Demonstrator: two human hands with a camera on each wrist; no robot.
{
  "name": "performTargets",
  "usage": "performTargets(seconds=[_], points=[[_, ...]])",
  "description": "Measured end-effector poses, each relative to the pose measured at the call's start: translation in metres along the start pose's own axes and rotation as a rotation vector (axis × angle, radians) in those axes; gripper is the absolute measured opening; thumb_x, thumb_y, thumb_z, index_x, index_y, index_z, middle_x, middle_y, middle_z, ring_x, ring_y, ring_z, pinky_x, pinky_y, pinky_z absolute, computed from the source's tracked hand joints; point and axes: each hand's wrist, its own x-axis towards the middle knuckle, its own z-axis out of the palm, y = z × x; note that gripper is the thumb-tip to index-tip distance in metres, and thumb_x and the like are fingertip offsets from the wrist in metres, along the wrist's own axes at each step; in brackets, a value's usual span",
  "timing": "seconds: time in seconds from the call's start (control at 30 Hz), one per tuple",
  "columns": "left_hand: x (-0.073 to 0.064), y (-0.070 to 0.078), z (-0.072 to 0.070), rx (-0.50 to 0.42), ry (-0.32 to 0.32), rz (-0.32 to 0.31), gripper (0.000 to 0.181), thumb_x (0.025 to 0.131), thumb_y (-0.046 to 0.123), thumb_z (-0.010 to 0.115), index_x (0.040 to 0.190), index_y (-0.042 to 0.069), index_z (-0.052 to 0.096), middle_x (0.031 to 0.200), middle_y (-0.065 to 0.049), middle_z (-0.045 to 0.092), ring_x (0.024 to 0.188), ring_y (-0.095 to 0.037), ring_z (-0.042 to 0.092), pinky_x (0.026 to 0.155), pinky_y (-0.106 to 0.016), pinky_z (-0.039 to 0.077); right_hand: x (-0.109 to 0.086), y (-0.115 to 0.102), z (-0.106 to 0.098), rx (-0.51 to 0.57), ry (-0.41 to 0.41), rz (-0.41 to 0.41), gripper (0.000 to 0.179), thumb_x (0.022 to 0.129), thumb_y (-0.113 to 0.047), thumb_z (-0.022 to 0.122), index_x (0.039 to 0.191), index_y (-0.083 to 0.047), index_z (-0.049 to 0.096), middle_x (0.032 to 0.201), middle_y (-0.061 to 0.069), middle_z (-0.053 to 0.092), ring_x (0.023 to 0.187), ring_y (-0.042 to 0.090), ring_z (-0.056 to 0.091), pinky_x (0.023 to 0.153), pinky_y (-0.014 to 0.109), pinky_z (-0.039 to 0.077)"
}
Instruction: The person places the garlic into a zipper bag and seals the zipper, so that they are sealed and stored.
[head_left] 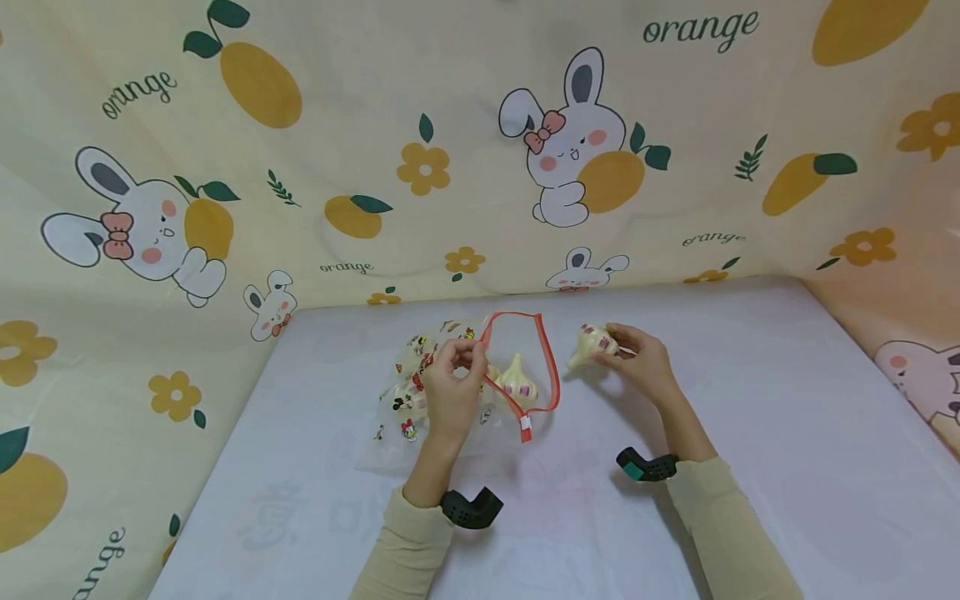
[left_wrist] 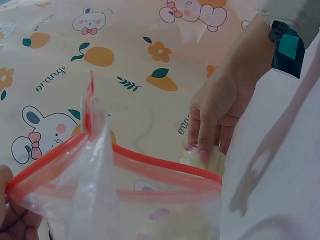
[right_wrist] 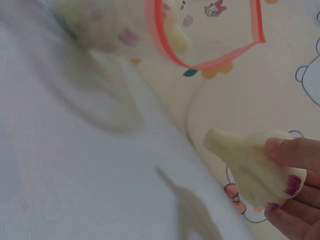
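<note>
Right hand (head_left: 639, 362) has it: thumb on one side, fingers on the other, the grip clamped on a garlic bulb (right_wrist: 250, 165), pale with purple marks. The bulb is held just right of the bag (head_left: 390, 450), clear of the surface (head_left: 585, 533), its shadow falling separately below, its stem pointing down and towards the bag. That right arm slants in from the near right of the bag, sleeve (head_left: 731, 533) low, fingers reaching left.

Over at the bag, the left hand (head_left: 456, 387) comes up from the near side, wrist raised, thumb and fingers pinched together on the red rim (head_left: 553, 367). The rim gapes into a loop on the bag's right side, and its far stretch stands between the held bulb and another bulb (head_left: 517, 385), which sits within the bag's mouth. The left hand hides part of the printed film. Black wrist cameras (head_left: 471, 508) ride both wrists, on the bag's near side; behind the bag rises a rabbit-and-orange cloth (head_left: 465, 83).
</note>
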Motion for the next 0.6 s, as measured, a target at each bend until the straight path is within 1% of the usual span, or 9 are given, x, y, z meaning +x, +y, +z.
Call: performTargets(seconds=[0.07,0.13,0.27,0.37,0.47,0.53,0.6], points=[[0.0,-0.001,0.0,-0.003,0.001,0.002,0.009,0.089,0.005,0.06,0.091,-0.002,0.065,0.073,-0.017,0.066,0.069,-0.006,0.056,0.063,-0.016,0.047,0.0,-0.003,0.0,-0.004,0.004,-0.007,0.06,0.085,-0.014,0.072,0.136,0.009,0.047,0.134,0.031,0.054,0.123,0.041,0.056,0.095,0.029,0.05],[0.0,-0.001,0.0,-0.006,0.002,0.003,0.009,0.089,0.005,0.06,0.09,-0.002,0.065,0.073,-0.017,0.066,0.069,-0.005,0.056,0.063,-0.016,0.047,-0.001,-0.005,-0.001,-0.013,0.008,-0.012,0.061,0.085,-0.015,0.072,0.136,0.008,0.047,0.134,0.031,0.054,0.123,0.041,0.056,0.095,0.03,0.049],[0.0,-0.001,0.0,-0.008,0.001,-0.004,0.009,0.09,0.006,0.06,0.09,-0.001,0.065,0.073,-0.017,0.066,0.069,-0.004,0.056,0.062,-0.019,0.048,-0.001,-0.01,-0.001,-0.023,0.008,-0.012,0.061,0.085,-0.014,0.072,0.136,0.007,0.047,0.135,0.029,0.055,0.123,0.04,0.056,0.094,0.026,0.05],[0.0,-0.001,0.0,-0.006,-0.001,-0.009,0.01,0.09,0.006,0.06,0.09,-0.002,0.065,0.073,-0.017,0.066,0.069,-0.005,0.056,0.063,-0.021,0.049,-0.003,-0.015,-0.003,-0.013,0.004,-0.013,0.061,0.085,-0.014,0.072,0.136,0.007,0.047,0.135,0.029,0.054,0.124,0.04,0.055,0.093,0.021,0.05],[0.0,0.0,0.0,-0.002,-0.002,-0.012,0.01,0.09,0.006,0.06,0.091,-0.002,0.065,0.074,-0.017,0.066,0.069,-0.005,0.056,0.063,-0.023,0.05,-0.004,-0.02,-0.005,0.003,0.007,-0.019,0.061,0.085,-0.015,0.073,0.136,0.006,0.048,0.135,0.029,0.055,0.124,0.039,0.056,0.092,0.018,0.05],[0.0,-0.001,0.0,-0.002,-0.002,-0.013,0.01,0.09,0.007,0.06,0.091,-0.002,0.065,0.074,-0.017,0.066,0.069,-0.005,0.056,0.063,-0.023,0.05,-0.005,-0.024,-0.006,0.004,0.014,-0.028,0.061,0.085,-0.016,0.073,0.136,0.006,0.048,0.135,0.029,0.055,0.123,0.039,0.056,0.093,0.02,0.05],[0.0,-0.001,0.0,-0.004,-0.002,-0.016,0.01,0.09,0.007,0.06,0.091,-0.001,0.065,0.074,-0.017,0.066,0.069,-0.005,0.056,0.062,-0.023,0.049,-0.006,-0.026,-0.007,0.006,0.02,-0.033,0.061,0.084,-0.016,0.073,0.136,0.005,0.049,0.134,0.028,0.056,0.122,0.038,0.057,0.094,0.025,0.049]])
